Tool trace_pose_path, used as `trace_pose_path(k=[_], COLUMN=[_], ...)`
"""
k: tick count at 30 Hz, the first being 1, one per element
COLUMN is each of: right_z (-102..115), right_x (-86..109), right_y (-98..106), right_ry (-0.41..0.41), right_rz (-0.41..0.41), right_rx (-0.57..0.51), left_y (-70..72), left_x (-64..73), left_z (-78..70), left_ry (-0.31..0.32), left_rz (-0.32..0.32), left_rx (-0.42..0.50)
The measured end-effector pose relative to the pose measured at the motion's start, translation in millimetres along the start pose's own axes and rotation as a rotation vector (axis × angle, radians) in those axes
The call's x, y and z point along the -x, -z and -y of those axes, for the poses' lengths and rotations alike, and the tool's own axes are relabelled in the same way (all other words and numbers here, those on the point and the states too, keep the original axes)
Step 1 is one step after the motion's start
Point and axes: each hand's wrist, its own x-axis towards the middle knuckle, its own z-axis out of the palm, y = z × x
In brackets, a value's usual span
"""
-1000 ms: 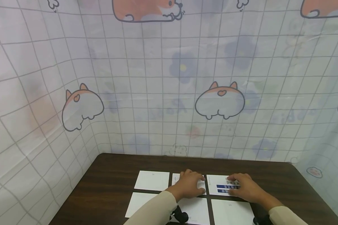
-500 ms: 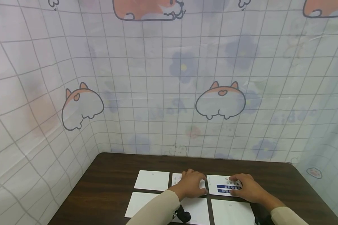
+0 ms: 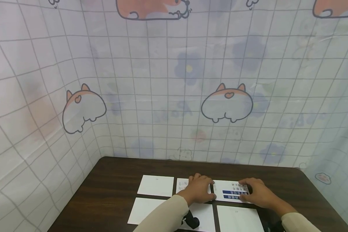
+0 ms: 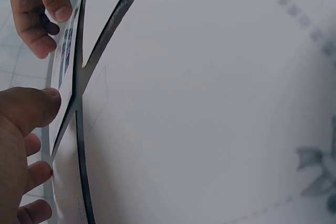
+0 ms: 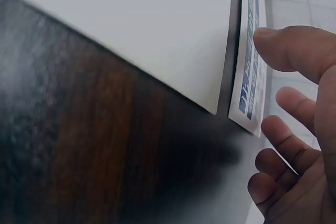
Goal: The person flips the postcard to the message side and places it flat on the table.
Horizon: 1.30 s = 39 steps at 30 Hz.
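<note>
A white card [image 3: 227, 187] printed with dark text and two blue bands lies at the right end of the far row. My left hand [image 3: 198, 189] reaches over the middle card [image 3: 182, 184], its thumb and fingertips spread at the printed card's left edge. At the right edge of that same card is my right hand [image 3: 258, 193], thumb and fingers apart. In the left wrist view the left thumb [image 4: 44, 106] overlaps the card's near corner. The right wrist view shows the right thumb [image 5: 281, 45] over the blue bands, the other fingers loosely bent beyond its edge.
Several white sheets form two rows on the dark wooden table [image 3: 90, 190]: a blank one [image 3: 156, 186] far left, one [image 3: 146, 207] near left, and a larger one [image 3: 239, 219] near right. A patterned curtain [image 3: 162, 96] stands behind the table.
Both hands have shifted slightly right. The left fingertips now reach the printed card's left edge, and more of that card's print shows beside the right hand.
</note>
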Motion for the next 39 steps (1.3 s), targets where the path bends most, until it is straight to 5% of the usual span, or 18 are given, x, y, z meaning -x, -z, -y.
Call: trace_pose_path(k=[12,28,39], right_z=[-4.3,-10.3,-7.2], right_x=[2.9,2.0,-3.7], right_y=[6.9,10.2,11.6], right_ry=[-0.016,-0.019,-0.108], right_rz=[0.028,0.068,0.107], right_rx=[0.014,0.048,0.100], left_y=[-8.8,-2.7,-5.6], left_x=[-6.6,-1.7,-1.4], left_z=[-1.6,-10.0,-10.0], left_ry=[0.013,0.060,0.115], left_rz=[-0.017,-0.010,-0.010], left_rx=[-0.035,-0.050,-0.037])
